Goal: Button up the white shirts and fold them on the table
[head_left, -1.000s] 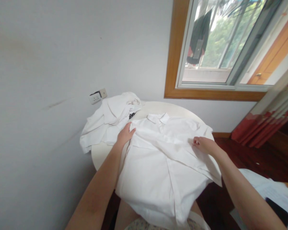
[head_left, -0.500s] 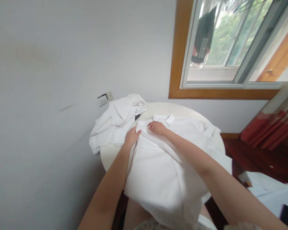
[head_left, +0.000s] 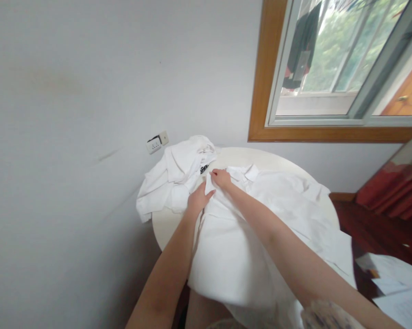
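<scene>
A white collared shirt (head_left: pixel 236 256) lies spread over a round white table (head_left: pixel 267 156), its lower part hanging over the near edge. At the shirt's upper left edge, my left hand (head_left: pixel 199 199) has the cloth between thumb and fingers. Just beyond it, my right hand (head_left: pixel 221 178) pinches a corner of the same cloth with curled fingers. The shirt collar (head_left: pixel 251 172) sits to the right of that hand. To the left, a crumpled white garment (head_left: pixel 173 167) with a black printed patch rests on the table, touched by neither hand.
A wall with a power socket (head_left: pixel 154 145) stands behind and left of the table. At upper right is a wood-framed window (head_left: pixel 315 133). A red and cream curtain (head_left: pixel 394 183) hangs at the right, with white papers (head_left: pixel 394 274) low on that side.
My right hand has moved left along the cloth to its corner, close to my left hand, and now pinches it. The view has shifted slightly left.
</scene>
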A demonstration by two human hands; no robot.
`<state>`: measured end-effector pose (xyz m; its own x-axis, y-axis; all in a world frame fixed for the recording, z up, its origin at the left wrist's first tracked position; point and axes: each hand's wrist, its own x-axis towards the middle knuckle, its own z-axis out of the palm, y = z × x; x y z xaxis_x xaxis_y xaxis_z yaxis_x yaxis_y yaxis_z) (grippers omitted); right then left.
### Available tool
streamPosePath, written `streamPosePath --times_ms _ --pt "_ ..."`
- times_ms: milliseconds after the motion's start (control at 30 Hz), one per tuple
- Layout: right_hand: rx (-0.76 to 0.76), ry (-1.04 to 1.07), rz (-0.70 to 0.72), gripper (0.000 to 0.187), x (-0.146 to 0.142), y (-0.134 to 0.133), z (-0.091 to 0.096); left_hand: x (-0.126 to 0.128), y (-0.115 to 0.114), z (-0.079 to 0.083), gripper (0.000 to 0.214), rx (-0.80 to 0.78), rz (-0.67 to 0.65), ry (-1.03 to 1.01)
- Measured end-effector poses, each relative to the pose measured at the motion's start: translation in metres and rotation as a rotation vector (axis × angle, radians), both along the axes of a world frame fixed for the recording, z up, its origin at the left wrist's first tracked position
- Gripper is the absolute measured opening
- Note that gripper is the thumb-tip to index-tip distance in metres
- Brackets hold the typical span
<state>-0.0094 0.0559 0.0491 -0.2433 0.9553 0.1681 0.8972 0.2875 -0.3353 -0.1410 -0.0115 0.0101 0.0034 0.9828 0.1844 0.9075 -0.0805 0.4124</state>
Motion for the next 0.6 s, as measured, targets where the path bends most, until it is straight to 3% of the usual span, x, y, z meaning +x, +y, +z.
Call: streamPosePath --times_ms 200,333,400,600 --pt "-0.068 0.045 -0.017 0.042 0.005 0.018 -0.010 0.001 0.000 -0.002 0.068 -0.040 -0.004 0.056" --pt "-0.108 0.087 -0.009 0.053 0.001 0.022 -0.009 0.001 -0.001 -0.003 0.072 -0.049 0.008 0.083" --pt "-0.113 0.112 0.012 0.049 -0.003 0.023 -0.007 0.002 -0.001 -0.003 0.072 -0.043 0.013 0.081" --pt "-0.091 0.136 0.040 0.038 -0.002 0.021 -0.001 0.001 0.002 -0.002 0.051 -0.013 0.033 -0.015"
